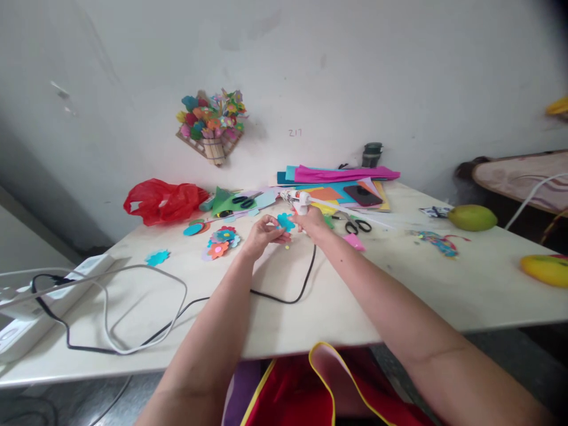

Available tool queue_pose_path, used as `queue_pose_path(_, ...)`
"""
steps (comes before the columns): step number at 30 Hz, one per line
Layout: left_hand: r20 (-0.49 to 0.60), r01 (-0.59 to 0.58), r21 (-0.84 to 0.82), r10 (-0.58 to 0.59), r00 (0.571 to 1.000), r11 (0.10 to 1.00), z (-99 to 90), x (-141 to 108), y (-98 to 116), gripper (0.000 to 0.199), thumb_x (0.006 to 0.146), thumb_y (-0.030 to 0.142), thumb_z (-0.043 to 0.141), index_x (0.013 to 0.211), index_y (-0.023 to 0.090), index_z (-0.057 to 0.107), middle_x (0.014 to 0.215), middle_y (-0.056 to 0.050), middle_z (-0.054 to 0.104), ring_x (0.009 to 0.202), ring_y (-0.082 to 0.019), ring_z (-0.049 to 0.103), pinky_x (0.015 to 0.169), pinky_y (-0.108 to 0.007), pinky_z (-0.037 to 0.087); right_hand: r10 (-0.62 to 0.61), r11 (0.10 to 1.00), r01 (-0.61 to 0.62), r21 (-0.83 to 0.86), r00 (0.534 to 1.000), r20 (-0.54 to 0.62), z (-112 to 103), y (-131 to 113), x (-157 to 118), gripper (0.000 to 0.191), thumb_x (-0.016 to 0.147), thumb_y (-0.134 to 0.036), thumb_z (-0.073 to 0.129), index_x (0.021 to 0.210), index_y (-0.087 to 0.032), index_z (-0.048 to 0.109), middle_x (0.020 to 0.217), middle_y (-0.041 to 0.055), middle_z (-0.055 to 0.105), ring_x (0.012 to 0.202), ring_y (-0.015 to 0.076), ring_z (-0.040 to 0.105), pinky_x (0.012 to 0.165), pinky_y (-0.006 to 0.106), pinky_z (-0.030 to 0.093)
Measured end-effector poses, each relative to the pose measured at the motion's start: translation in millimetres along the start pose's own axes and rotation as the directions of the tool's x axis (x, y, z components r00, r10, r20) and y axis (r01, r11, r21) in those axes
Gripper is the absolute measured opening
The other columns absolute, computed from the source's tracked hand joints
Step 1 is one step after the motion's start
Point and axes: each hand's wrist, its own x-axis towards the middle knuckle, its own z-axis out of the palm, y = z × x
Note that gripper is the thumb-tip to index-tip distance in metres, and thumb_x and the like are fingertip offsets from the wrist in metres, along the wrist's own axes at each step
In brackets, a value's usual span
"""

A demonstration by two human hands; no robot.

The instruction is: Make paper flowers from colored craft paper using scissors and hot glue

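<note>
My left hand (262,234) pinches a blue paper flower (285,222) by its left edge, above the middle of the table. Close beside it, my right hand (310,220) is wrapped around a white glue gun (302,202), with a long white glue stick (337,207) reaching out of its back to the right. A black cord (306,281) hangs below the right hand and runs left across the table. To the left lie a pile of layered paper flowers (222,241) and a single blue flower (157,257). A tiny yellow piece (287,247) rests under my hands.
A power strip (57,302) with looping cables stands at the left edge. Behind are a red plastic bag (164,201), scissors (246,200), coloured sheets and a phone (362,196). More scissors (357,226), a pink paper (354,242) and a green mango (473,218) lie to the right.
</note>
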Motion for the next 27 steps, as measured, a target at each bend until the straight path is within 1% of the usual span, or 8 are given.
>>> queue_pose_path(3,-0.112,-0.017,-0.048,0.011,0.994,0.999,-3.4,0,1,0.044,0.063,0.036,0.074,0.085,0.019,0.040,0.072,-0.008,0.070,0.063,-0.023,0.068,0.059,-0.035,0.053,0.011,0.999,-0.013,-0.030,0.997,-0.072,-2,-3,1,0.028,0.061,-0.017,0.064,0.088,-0.014,0.061,0.066,-0.0008,0.057,0.044,0.0058,0.044,0.036,0.017,0.035)
queue_pose_path(5,-0.235,-0.056,-0.112,0.029,0.972,0.992,-6.6,2,0,0.044,0.065,0.039,0.072,0.088,0.019,0.040,0.072,-0.008,0.070,0.064,-0.023,0.068,0.062,-0.035,0.053,0.021,0.999,-0.025,-0.036,0.995,-0.094,-4,-3,2,0.027,0.061,-0.017,0.064,0.088,-0.013,0.061,0.067,0.0001,0.058,0.045,0.0064,0.045,0.036,0.017,0.034)
queue_pose_path(7,-0.305,-0.073,-0.165,0.020,0.952,0.983,-8.2,4,-3,0.044,0.066,0.041,0.070,0.093,0.018,0.044,0.076,-0.008,0.070,0.069,-0.021,0.068,0.068,-0.035,0.052,0.024,0.999,-0.027,-0.038,0.996,-0.090,-5,0,3,0.028,0.061,-0.017,0.065,0.089,-0.013,0.062,0.067,0.0007,0.058,0.045,0.0068,0.046,0.036,0.017,0.035)
queue_pose_path(10,-0.281,-0.018,-0.202,-0.040,0.959,0.979,-5.7,7,-9,0.045,0.064,0.041,0.072,0.096,0.015,0.054,0.076,-0.007,0.069,0.068,-0.019,0.066,0.071,-0.035,0.052,0.004,0.999,-0.007,-0.046,0.998,-0.063,-3,8,6,0.030,0.061,-0.018,0.066,0.090,-0.013,0.063,0.068,0.0013,0.060,0.046,0.0076,0.048,0.037,0.017,0.035)
queue_pose_path(12,-0.197,0.019,-0.181,-0.055,0.979,0.983,-2.4,8,-12,0.040,0.063,0.040,0.073,0.090,0.012,0.061,0.078,-0.007,0.068,0.070,-0.017,0.065,0.072,-0.032,0.052,-0.019,0.998,0.017,-0.053,0.999,-0.046,-1,12,8,0.031,0.061,-0.018,0.066,0.092,-0.014,0.063,0.071,0.0020,0.062,0.048,0.0080,0.049,0.037,0.017,0.036)
queue_pose_path(14,-0.167,0.031,-0.161,-0.058,0.984,0.986,0.0,8,-14,0.037,0.060,0.038,0.075,0.082,0.011,0.064,0.075,-0.007,0.068,0.070,-0.016,0.065,0.071,-0.031,0.052,-0.029,0.997,0.027,-0.071,0.999,-0.032,1,14,8,0.032,0.061,-0.018,0.065,0.092,-0.013,0.062,0.074,0.0029,0.063,0.049,0.0082,0.050,0.038,0.017,0.037)
queue_pose_path(22,-0.277,0.015,-0.245,-0.085,0.957,0.969,-3.7,8,-15,0.035,0.055,0.034,0.078,0.076,0.011,0.064,0.064,-0.004,0.064,0.061,-0.015,0.063,0.065,-0.031,0.053,-0.087,0.984,0.094,-0.151,0.995,0.052,-3,8,0,0.027,0.064,-0.025,0.063,0.088,-0.014,0.062,0.071,0.0020,0.062,0.048,0.0086,0.050,0.039,0.018,0.037)
queue_pose_path(27,-0.220,0.044,-0.285,-0.110,0.969,0.957,-0.4,6,-13,0.032,0.059,0.032,0.075,0.080,0.011,0.064,0.064,-0.004,0.065,0.060,-0.014,0.063,0.063,-0.028,0.054,-0.060,0.985,0.066,-0.161,0.997,0.040,-1,10,0,0.023,0.063,-0.021,0.063,0.084,-0.014,0.062,0.069,0.0014,0.061,0.047,0.0087,0.050,0.039,0.018,0.037)
